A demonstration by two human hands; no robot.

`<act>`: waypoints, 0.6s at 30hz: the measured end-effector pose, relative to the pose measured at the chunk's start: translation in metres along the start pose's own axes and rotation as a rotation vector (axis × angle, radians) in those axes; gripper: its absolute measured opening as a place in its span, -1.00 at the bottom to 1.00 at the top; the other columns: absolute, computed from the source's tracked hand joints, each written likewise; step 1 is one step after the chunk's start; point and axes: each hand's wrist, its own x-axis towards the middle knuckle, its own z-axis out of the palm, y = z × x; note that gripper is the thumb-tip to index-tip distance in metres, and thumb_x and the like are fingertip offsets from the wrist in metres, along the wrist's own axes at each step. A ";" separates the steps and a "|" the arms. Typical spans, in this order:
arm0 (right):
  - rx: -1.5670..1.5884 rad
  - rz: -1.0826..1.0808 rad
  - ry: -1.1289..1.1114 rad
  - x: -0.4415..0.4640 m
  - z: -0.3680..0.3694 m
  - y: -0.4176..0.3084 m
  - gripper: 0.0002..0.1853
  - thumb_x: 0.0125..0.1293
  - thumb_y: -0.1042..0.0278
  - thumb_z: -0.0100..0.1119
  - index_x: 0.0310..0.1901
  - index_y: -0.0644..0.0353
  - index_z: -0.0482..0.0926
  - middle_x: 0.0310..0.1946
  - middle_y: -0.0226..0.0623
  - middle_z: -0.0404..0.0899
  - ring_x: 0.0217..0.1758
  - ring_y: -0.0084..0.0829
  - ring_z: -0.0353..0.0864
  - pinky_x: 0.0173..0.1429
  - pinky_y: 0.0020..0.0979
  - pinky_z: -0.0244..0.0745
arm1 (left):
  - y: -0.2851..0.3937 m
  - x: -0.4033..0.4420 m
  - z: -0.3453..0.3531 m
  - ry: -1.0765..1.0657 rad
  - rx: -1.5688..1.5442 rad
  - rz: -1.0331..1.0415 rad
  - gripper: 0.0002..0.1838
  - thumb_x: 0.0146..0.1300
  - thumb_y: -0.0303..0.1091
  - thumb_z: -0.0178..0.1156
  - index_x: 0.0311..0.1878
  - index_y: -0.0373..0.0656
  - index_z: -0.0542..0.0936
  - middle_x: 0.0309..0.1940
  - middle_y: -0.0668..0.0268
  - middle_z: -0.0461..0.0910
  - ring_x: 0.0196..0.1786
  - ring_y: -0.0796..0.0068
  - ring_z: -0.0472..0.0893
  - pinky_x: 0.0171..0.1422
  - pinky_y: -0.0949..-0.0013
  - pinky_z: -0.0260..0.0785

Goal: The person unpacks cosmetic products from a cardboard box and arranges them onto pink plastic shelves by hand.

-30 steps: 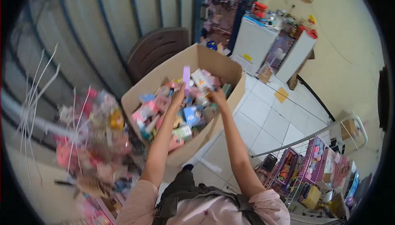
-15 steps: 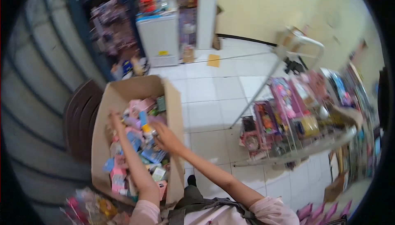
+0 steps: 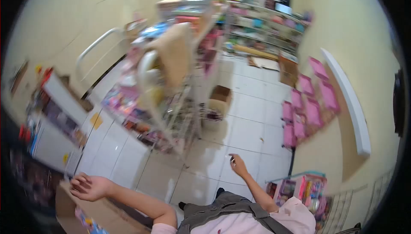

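Observation:
My left hand is raised at the lower left, above the rim of a large cardboard box. Its fingers are loosely curled and apart, with nothing visible in them. Small colourful packaged goods show inside the box, most of which is out of frame or behind my arm. Out over the tiled floor, my right hand has its fingers bent together around a small dark-and-pale item, too small and blurred to name.
A metal display rack loaded with packaged goods stands ahead. Behind it are an open carton and back shelves. Pink baskets hang on the right wall near a white panel. A low rack of goods is near my right arm.
My view has swung right, away from the box. Both hands have come out of the box's contents: the left is now above its rim, the right over the floor to the right.

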 end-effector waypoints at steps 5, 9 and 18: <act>-0.075 0.221 0.460 -0.019 -0.132 0.047 -0.69 -0.07 0.63 -0.08 -0.20 0.27 0.35 -0.45 -0.21 0.34 -0.53 -0.43 0.37 -0.44 -0.50 0.31 | -0.064 -0.184 0.089 -0.064 -0.141 -0.432 -0.73 0.19 -0.24 -0.32 -0.45 -0.18 0.31 -0.65 0.38 0.22 -0.67 0.61 0.08 -0.58 0.58 -0.03; -0.126 0.343 0.755 -0.053 -0.175 0.084 -0.70 -0.08 0.62 -0.05 -0.21 0.25 0.37 -0.49 -0.25 0.36 -0.56 -0.50 0.36 -0.50 -0.57 0.29 | -0.099 -0.311 0.114 -0.382 -0.069 -0.655 -0.78 0.18 -0.23 -0.23 -0.48 -0.14 0.29 -0.68 0.42 0.22 -0.65 0.66 0.17 -0.58 0.64 -0.02; -0.039 0.628 0.773 -0.069 -0.188 0.175 -0.73 -0.09 0.57 0.02 -0.25 0.21 0.41 -0.40 -0.22 0.42 -0.45 -0.44 0.46 -0.44 -0.53 0.40 | -0.175 -0.548 0.112 -0.605 0.305 -1.419 -0.84 0.11 -0.21 -0.07 -0.46 -0.07 0.31 -0.65 0.51 0.25 -0.62 0.76 0.19 -0.59 0.66 -0.03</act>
